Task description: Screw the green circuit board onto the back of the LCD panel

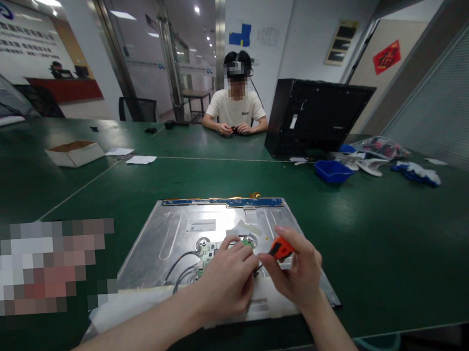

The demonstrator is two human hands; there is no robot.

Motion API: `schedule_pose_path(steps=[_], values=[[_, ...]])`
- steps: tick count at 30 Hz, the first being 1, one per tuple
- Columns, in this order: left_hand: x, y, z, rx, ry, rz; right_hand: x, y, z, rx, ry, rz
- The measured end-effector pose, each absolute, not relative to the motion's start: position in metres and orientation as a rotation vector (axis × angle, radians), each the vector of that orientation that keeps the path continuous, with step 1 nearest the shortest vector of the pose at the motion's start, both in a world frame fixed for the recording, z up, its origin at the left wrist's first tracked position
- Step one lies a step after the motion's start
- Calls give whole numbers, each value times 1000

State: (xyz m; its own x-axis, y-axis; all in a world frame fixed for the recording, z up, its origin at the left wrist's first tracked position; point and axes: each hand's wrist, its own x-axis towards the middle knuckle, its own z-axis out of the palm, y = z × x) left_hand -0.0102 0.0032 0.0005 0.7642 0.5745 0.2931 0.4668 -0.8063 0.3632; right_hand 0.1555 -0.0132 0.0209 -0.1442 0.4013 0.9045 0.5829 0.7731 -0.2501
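Note:
A flat silver metal panel (174, 227) lies on the green table, with a blue board strip (228, 202) along its far edge. On its middle sits a green circuit board (205, 254) with dark cables (180, 261) running off to the left. My left hand (228, 276) rests over the right part of the circuit board, its fingers bent and pressed together; what they hold, if anything, is hidden. My right hand (298, 269) grips an orange and black screwdriver (281, 248) between thumb and fingers, its thin shaft pointing down left beside my left hand.
Beyond the panel stand a black monitor housing (318, 117) and a blue tray (333, 171), with gloves (417, 173) to the right. A white box (76, 154) and papers (141, 160) lie at the back left. A person (236, 109) sits across the table (382, 251).

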Motion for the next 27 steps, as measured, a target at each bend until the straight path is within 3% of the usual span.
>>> schedule_pose_path(steps=[7,17,27], values=[[-10,3,2,2704,813,569,157,-18,19,-763,-1762,60],[-10,3,-1,2694,801,590,155,-13,23,-770,-1736,-270],[-9,3,0,2715,814,572,156,-17,23,-749,-1777,-149]])
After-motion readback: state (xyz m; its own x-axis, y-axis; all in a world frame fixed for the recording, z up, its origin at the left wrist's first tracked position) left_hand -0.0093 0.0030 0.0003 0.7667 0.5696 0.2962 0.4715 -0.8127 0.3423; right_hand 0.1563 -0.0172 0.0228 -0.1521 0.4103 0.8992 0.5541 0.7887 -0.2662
